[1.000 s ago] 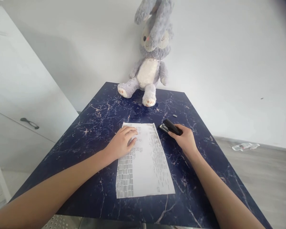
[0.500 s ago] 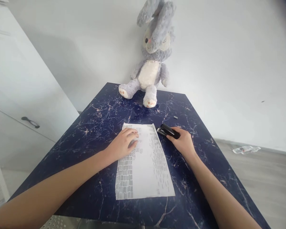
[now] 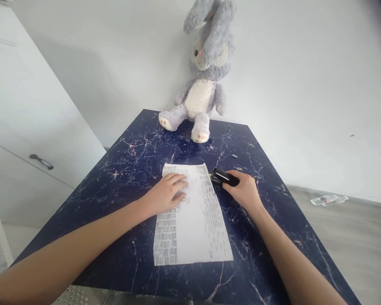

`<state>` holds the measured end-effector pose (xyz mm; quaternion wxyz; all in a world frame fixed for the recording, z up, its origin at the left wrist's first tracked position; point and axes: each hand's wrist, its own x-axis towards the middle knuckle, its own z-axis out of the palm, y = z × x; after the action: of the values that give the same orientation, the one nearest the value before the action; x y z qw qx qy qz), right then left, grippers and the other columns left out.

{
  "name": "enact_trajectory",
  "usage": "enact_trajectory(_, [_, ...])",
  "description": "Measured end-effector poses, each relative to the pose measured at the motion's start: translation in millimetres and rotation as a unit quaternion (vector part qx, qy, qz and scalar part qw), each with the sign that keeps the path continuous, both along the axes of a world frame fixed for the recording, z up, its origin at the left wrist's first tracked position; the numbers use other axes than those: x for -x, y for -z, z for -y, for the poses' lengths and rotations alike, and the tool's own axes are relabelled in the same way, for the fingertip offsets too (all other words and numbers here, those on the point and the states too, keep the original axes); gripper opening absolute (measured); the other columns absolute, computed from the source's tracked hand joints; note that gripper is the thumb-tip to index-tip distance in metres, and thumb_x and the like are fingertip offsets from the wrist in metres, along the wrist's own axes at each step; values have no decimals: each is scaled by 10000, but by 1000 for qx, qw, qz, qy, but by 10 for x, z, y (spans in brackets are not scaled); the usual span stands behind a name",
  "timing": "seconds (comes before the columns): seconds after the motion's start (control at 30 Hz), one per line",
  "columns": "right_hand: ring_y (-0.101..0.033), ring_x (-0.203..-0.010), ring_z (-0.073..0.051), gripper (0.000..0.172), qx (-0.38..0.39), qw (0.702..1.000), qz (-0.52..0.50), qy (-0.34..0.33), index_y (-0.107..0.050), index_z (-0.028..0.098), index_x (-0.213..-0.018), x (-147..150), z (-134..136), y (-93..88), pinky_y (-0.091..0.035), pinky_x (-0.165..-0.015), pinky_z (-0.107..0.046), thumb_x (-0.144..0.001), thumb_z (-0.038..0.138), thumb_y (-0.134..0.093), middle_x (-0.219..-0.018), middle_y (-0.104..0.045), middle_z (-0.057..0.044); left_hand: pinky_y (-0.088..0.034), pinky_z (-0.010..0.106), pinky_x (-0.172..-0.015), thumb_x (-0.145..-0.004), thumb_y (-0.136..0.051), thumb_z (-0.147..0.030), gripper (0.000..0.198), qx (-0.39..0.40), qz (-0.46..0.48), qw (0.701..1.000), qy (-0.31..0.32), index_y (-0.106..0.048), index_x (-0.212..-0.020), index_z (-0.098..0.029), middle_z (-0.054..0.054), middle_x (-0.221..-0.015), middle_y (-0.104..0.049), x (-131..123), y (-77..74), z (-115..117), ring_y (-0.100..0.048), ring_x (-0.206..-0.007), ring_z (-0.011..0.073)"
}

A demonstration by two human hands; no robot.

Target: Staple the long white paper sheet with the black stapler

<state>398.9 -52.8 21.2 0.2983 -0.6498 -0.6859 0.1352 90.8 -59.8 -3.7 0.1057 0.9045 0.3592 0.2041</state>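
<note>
Printed paper (image 3: 192, 228) lies lengthwise on the dark blue marbled table (image 3: 114, 169), with dense print down both sides and a white middle. My left hand (image 3: 167, 192) rests on the paper's upper left part, its fingers apart and nothing in it. Wrapped round a black stapler (image 3: 224, 177) is my right hand (image 3: 244, 188), just right of the paper. The stapler's front end points left and meets the paper's upper right edge.
A grey plush rabbit (image 3: 200, 97) sits at the table's far edge against the wall. A small grey piece (image 3: 234, 156) lies beyond the stapler. White cabinet (image 3: 25, 127) at left; clear plastic packaging (image 3: 328, 200) on the floor at right.
The stapler has turned a little, its front end now lower and against the paper's edge. My left hand has shifted slightly right and down on the paper.
</note>
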Motion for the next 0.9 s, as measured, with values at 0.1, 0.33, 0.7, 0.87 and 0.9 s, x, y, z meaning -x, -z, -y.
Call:
enact_trajectory(0.1, [-705,-811,-228,338,-2,1000,7,1,-780,211,-1010,6,4,-1,-510,-761,-318,-697,223,-652,-912,-779,-26,-446,531,-1110,-993,-548,-325,326,3,4,1000,-1,-611,-1294,-218,115,-1410,-568,1,11,-5,-508,-1318,299])
enact_trajectory(0.33, [-702,-807,-218,317,1,1000,14,-1,-775,218,-986,25,23,-23,-516,-744,-304,-693,219,-652,-896,-774,-18,-448,526,-1108,-1000,-538,-326,343,4,-4,1000,-5,-601,-1319,-218,115,-1409,-570,5,12,-2,-501,-1323,297])
enact_trajectory(0.7, [-685,-776,-211,295,-1,1000,28,-9,-760,218,-949,34,35,-4,-496,-721,-303,-683,197,-634,-855,-757,-16,-451,522,-1099,-984,-553,-288,310,-11,5,1000,-12,-623,-1274,-207,116,-1373,-588,1,-1,-5,-517,-1293,295])
enact_trajectory(0.87, [-674,-764,-211,275,-9,999,39,-22,-750,220,-919,41,56,-12,-479,-712,-306,-686,184,-608,-844,-751,-19,-451,522,-1095,-975,-555,-266,292,-23,7,999,-28,-633,-1249,-200,116,-1342,-602,10,4,-21,-528,-1270,292])
enact_trajectory(0.9, [-672,-764,-212,273,-9,999,40,-25,-748,219,-914,43,61,-17,-477,-711,-307,-686,182,-604,-845,-751,-22,-452,523,-1093,-976,-553,-266,292,-24,8,999,-28,-632,-1250,-203,114,-1340,-602,11,7,-23,-529,-1269,292])
